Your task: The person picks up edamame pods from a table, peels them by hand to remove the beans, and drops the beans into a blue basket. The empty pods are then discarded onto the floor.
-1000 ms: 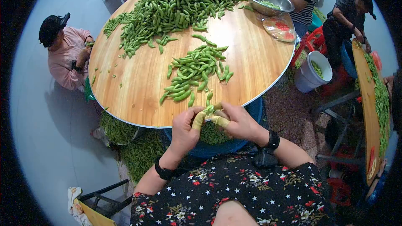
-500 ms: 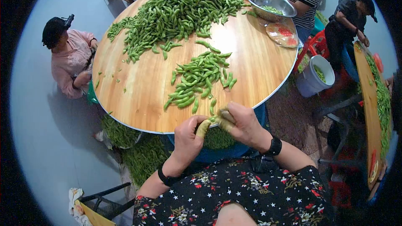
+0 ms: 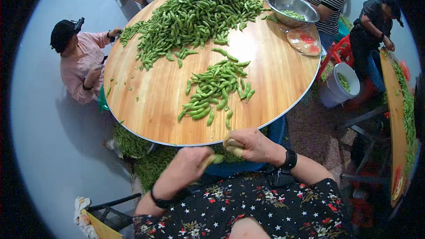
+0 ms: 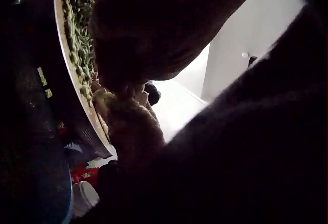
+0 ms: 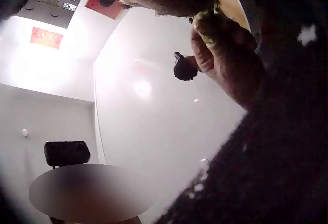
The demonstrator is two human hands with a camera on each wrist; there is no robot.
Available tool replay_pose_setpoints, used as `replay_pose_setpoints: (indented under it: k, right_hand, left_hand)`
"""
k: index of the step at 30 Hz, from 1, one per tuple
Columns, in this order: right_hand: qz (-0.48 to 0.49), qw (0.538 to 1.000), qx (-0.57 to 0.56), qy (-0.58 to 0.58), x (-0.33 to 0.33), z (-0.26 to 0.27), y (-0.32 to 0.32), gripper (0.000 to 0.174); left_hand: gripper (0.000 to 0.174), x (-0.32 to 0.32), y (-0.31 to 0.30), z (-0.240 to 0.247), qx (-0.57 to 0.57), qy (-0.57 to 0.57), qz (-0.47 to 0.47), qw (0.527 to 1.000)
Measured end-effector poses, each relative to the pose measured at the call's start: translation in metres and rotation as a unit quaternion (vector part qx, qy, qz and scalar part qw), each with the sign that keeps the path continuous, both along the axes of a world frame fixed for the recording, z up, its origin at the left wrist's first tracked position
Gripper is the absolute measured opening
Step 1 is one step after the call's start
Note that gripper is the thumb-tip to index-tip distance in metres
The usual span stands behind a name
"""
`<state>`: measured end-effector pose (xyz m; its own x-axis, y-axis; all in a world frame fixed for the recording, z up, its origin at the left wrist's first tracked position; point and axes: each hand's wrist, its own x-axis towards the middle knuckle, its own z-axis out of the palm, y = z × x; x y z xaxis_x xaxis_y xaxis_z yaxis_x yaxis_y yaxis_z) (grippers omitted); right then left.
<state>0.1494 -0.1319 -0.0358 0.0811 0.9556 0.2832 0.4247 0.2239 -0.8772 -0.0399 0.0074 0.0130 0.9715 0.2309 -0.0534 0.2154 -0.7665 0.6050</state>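
Observation:
My left hand (image 3: pixel 188 163), blurred, is drawn back over the near table edge. A green soybean pod (image 3: pixel 217 159) sticks out between its thumb and fingers. My right hand (image 3: pixel 256 145) is at the edge of the round wooden table (image 3: pixel 155 115), fingers curled inward, yellow coverings on some digits. Its thumb and fingertips meet in the right wrist view around a greenish patch (image 5: pixel 209 23); I cannot tell whether that is a held piece. A small pile of green pods (image 3: pixel 217 84) lies in front of my hands, with one stray pod (image 3: pixel 229 119) nearest the right hand.
A large heap of pods (image 3: pixel 199 13) covers the far side. A steel bowl (image 3: pixel 292 9) and a plastic-wrapped packet (image 3: pixel 304 41) stand at the right. Below the edge are a blue tub (image 3: pixel 276 135) and pods on the floor (image 3: pixel 155 166). Other people sit around the table.
My hands, together at the table edge a second ago, have come apart. The left has pulled down and back with the pod; the right has turned inward and lowered.

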Motion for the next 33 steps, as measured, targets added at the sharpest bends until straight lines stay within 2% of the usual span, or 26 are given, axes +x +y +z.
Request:
replay_pose_setpoints:
  k: [1,3,5,7,8,9,12,13,14,15,17,19,20,21,23,24,25,27,28,30,32,33]
  right_hand:
    - [0.036,0.999,-0.014,-0.009,0.005,-0.001,-0.002,0.014]
    - [0.069,0.997,-0.024,-0.023,0.015,-0.001,-0.005,0.014]
    - [0.082,0.993,-0.047,-0.071,0.016,-0.004,-0.01,0.017]
    - [0.083,0.992,-0.048,-0.08,0.016,0.0,-0.012,0.017]
    - [0.06,0.992,-0.108,-0.039,0.016,0.009,-0.013,0.017]
    - [0.034,0.985,-0.166,0.001,0.016,0.015,-0.014,0.017]
    - [0.009,0.992,-0.124,0.028,0.02,0.004,-0.018,0.023]
    - [-0.003,0.994,-0.09,0.055,0.02,0.0,-0.02,0.025]
    - [0.007,0.995,-0.086,0.045,0.022,-0.006,-0.022,0.026]
    - [0.004,0.995,-0.086,0.043,0.024,-0.001,-0.023,0.026]
    - [0.057,0.964,-0.213,0.146,0.028,0.013,-0.027,0.026]
    - [0.065,0.973,-0.195,0.11,0.029,0.009,-0.027,0.027]
    - [0.073,0.98,-0.173,0.067,0.03,0.007,-0.026,0.028]
    - [0.074,0.979,-0.174,0.072,0.03,0.009,-0.024,0.028]
    - [0.046,0.967,-0.186,0.167,0.026,0.018,-0.017,0.03]
    - [0.038,0.964,-0.166,0.203,0.024,0.017,-0.012,0.03]
    - [0.032,0.96,-0.172,0.219,0.025,0.02,-0.008,0.032]
    - [0.016,0.955,-0.145,0.257,0.022,0.015,0.0,0.033]
    - [0.014,0.954,-0.148,0.262,0.018,0.016,0.002,0.033]
    - [-0.018,0.928,-0.132,0.348,0.011,0.018,0.002,0.036]
    - [-0.02,0.92,-0.136,0.368,0.007,0.012,0.001,0.037]
    - [-0.022,0.914,-0.133,0.384,0.004,0.009,0.0,0.039]
  left_hand:
    - [0.017,-0.009,0.012,0.005,0.09,0.13,-0.077,0.984]
    - [0.023,-0.016,0.035,0.022,0.122,0.177,-0.076,0.974]
    - [0.024,0.0,0.061,0.022,0.184,0.048,-0.019,0.982]
    - [0.023,0.063,0.099,0.025,0.148,0.074,0.035,0.986]
    - [0.024,0.094,0.123,0.019,0.174,0.06,0.053,0.982]
    - [0.024,0.127,0.153,0.007,0.23,-0.014,0.045,0.972]
    - [0.023,0.216,0.229,-0.04,0.281,-0.197,0.129,0.93]
    - [0.023,0.231,0.238,-0.048,0.281,-0.201,0.127,0.93]
    - [0.024,0.243,0.243,-0.054,0.28,-0.148,0.162,0.934]
    - [0.025,0.25,0.241,-0.055,0.279,-0.093,0.197,0.935]
    - [0.026,0.25,0.237,-0.062,0.283,-0.101,0.195,0.934]
    - [0.015,0.231,0.208,-0.042,0.228,-0.107,0.148,0.956]
    - [0.017,0.221,0.201,-0.039,0.26,-0.115,0.109,0.952]
    - [0.017,0.207,0.186,-0.031,0.26,-0.111,0.109,0.953]
    - [0.016,0.177,0.143,-0.012,0.113,-0.132,0.102,0.979]
    - [0.016,0.162,0.122,-0.005,0.111,-0.128,0.101,0.98]
    - [0.017,0.146,0.101,0.001,0.036,-0.129,0.109,0.985]
    - [0.024,0.115,0.071,-0.013,-0.095,-0.167,0.098,0.976]
    - [0.026,0.101,0.052,-0.013,-0.084,-0.192,0.091,0.974]
    - [0.03,0.081,0.022,-0.017,-0.073,-0.226,0.07,0.969]
    - [0.036,0.067,0.002,-0.021,-0.077,-0.233,0.061,0.967]
    - [0.038,0.062,-0.008,-0.02,-0.152,-0.187,0.089,0.967]
